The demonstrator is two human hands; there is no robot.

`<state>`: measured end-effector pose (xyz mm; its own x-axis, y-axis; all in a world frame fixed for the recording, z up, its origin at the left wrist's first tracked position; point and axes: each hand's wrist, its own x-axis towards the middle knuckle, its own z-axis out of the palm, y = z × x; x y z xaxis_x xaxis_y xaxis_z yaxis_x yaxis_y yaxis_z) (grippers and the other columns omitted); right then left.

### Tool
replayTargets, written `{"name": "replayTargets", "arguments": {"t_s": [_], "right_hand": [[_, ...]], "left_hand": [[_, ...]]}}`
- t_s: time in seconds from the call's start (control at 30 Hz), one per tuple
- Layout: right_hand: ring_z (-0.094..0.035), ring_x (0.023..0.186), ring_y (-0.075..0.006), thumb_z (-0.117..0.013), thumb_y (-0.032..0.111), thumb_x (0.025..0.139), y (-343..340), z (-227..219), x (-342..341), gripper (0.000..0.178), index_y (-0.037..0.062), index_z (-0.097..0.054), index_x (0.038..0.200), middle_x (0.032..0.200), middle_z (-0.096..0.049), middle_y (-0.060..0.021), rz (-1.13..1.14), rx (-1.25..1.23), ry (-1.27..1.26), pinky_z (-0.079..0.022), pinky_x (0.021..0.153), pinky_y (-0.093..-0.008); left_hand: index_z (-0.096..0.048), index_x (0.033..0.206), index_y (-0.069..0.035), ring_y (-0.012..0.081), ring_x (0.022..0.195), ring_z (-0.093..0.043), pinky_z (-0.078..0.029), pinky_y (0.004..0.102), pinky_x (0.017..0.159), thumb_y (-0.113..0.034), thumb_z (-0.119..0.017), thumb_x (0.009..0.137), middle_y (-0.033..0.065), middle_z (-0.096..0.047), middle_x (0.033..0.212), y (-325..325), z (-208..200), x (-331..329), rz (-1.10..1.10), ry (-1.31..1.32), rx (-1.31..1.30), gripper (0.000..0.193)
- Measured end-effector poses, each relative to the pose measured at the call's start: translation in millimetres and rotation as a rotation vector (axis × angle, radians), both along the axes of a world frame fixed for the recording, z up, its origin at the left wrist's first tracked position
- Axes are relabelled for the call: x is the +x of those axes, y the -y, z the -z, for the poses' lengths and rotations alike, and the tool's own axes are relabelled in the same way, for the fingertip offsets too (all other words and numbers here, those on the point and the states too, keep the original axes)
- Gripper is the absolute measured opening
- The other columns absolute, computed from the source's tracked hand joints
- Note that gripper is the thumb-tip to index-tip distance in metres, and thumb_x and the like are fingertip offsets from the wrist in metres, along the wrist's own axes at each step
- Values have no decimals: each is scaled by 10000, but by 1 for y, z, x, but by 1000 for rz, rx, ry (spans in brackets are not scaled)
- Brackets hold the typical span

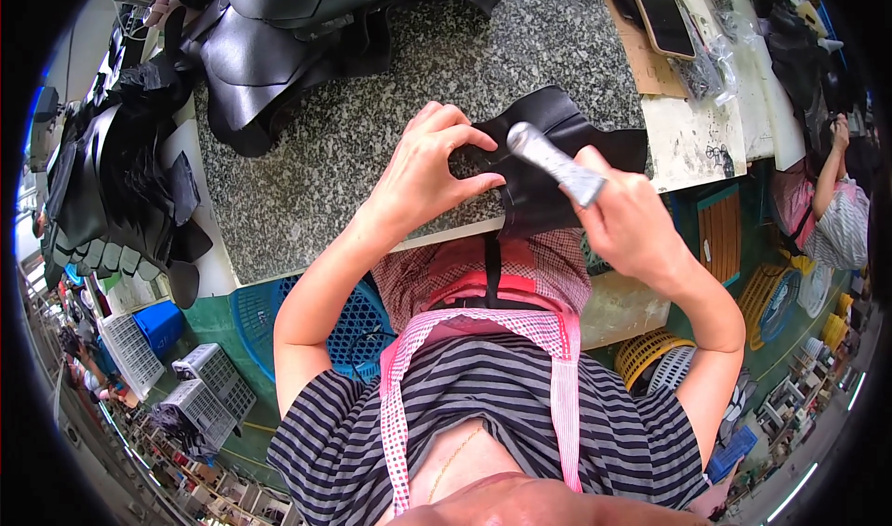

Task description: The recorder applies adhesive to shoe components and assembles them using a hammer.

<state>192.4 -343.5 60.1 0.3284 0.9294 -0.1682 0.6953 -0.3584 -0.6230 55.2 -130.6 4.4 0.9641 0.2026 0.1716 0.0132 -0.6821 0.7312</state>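
My right hand [632, 212] is closed round a hammer whose silver-grey metal head [555, 162] is over a black leather piece [548, 117]. The hammer's handle is hidden in my fist, and whether the head touches the leather I cannot tell. That piece lies on the speckled stone worktop [325, 187], part of it hanging past the front edge. At its left side, my left hand [432, 159] holds the leather with curved thumb and forefinger, their tips on it a little apart.
Stacked black leather pieces [279, 52] cover the worktop's far left, and more hang on a side table [121, 182]. A phone [662, 10] lies on cardboard at the far right. Below stand a blue basket [348, 326] and grey crates [209, 391]. Another person [836, 219] works at right.
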Motion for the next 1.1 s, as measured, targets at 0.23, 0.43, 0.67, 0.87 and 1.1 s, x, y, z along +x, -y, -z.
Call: {"name": "replayTargets", "arguments": {"t_s": [0.23,0.43,0.67,0.87,1.1], "right_hand": [[-622,681,-425,-557,92,884,-1,2,-6,205,13,-414,1009,699,-601,-222,-56,-92,7,-493,592,-508],[-630,670,-413,-566,103,891,1,1,-11,206,13,-413,994,690,-604,-222,-42,-43,2,-496,576,-500],[-632,700,-421,-577,67,832,3,1,-7,273,1,-430,1052,733,-616,-227,18,130,-17,-505,584,-488],[-620,695,-439,-561,44,832,1,14,-9,231,17,-411,1007,704,-604,-233,-22,-44,-33,-484,592,-526],[-564,642,-451,-553,50,923,8,22,-13,142,-59,-486,984,697,-515,-231,29,40,-109,-436,543,-445]], "left_hand": [[-705,934,-51,243,889,-558,-485,357,805,-218,-870,627,73,-602,894,-1,2,-1,-6,24,38,387],[-678,983,-45,254,914,-560,-479,358,821,-208,-866,621,82,-607,923,-2,-2,0,-1,17,35,440],[-668,1021,-38,260,931,-567,-485,361,840,-185,-861,605,89,-613,944,-3,-2,-1,-9,29,39,481],[-681,1021,-49,261,932,-559,-480,369,848,-210,-871,600,85,-607,931,-7,1,0,10,49,22,489],[-724,897,-109,234,857,-566,-462,365,795,-158,-830,669,39,-601,835,2,6,-8,-35,96,57,256]]}}
